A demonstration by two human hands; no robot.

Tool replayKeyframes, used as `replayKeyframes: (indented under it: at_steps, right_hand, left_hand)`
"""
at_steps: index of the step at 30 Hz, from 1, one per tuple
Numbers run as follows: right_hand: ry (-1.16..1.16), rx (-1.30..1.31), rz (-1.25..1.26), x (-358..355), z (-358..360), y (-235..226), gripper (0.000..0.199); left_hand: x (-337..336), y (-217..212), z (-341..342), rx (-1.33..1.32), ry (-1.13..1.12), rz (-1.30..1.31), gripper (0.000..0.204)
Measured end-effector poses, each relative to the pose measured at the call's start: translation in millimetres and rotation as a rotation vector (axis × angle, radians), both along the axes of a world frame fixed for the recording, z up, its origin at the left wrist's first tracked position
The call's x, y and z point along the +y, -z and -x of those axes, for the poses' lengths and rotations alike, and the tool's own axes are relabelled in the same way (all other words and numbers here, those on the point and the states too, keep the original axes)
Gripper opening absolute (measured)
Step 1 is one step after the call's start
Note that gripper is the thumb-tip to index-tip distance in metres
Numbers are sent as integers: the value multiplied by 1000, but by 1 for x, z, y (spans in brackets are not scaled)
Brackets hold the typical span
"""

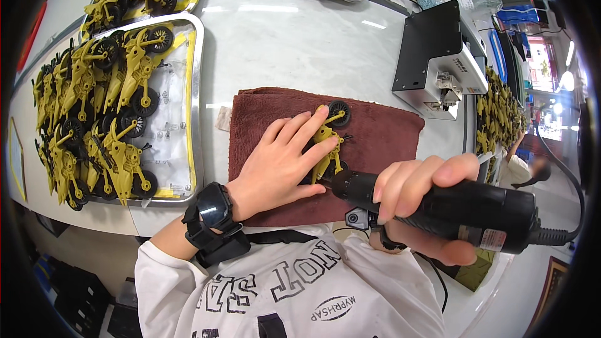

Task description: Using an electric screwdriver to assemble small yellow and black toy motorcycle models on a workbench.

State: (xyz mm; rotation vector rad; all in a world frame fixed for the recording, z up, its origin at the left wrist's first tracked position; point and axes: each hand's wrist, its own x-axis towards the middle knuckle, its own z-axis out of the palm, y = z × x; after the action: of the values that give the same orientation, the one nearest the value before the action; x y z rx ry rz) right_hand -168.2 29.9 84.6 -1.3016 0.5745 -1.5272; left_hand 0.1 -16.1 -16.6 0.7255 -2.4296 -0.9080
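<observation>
A yellow toy motorcycle (327,150) with black wheels lies on its side on a folded brown cloth (382,144). My left hand (285,159) rests over it, fingers stretched across its body and thumb by its lower wheel, pinning it to the cloth. Wrapped in the fingers of my right hand (426,191) is a black corded electric screwdriver (485,209), held nearly level. Its nose points left, at the end of the motorcycle nearest me. The driver's tip and the screw spot, if any, are hidden behind my thumb and the tool's nose.
At left, a metal tray (195,87) holds rows of similar yellow motorcycles; more trays stand at the back. A black-and-silver machine box (438,56) sits at the right rear. The screwdriver's cable (579,194) loops up the right side. Many yellow parts (498,109) are heaped beyond.
</observation>
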Motion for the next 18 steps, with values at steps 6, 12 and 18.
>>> replayKeyframes:
  at_steps: [6, 12, 18]
  right_hand:
    - [46, -21, -14, -4, 0, -1, 82]
    - [-12, -41, -8, -4, 3, -2, 83]
    - [43, -68, -5, -1, 3, 1, 84]
  left_hand:
    - [0, -2, 3, 21, 3, 16, 74]
    - [0, -2, 2, 23, 6, 13, 76]
    - [-1, -4, 0, 66, 11, -28, 82]
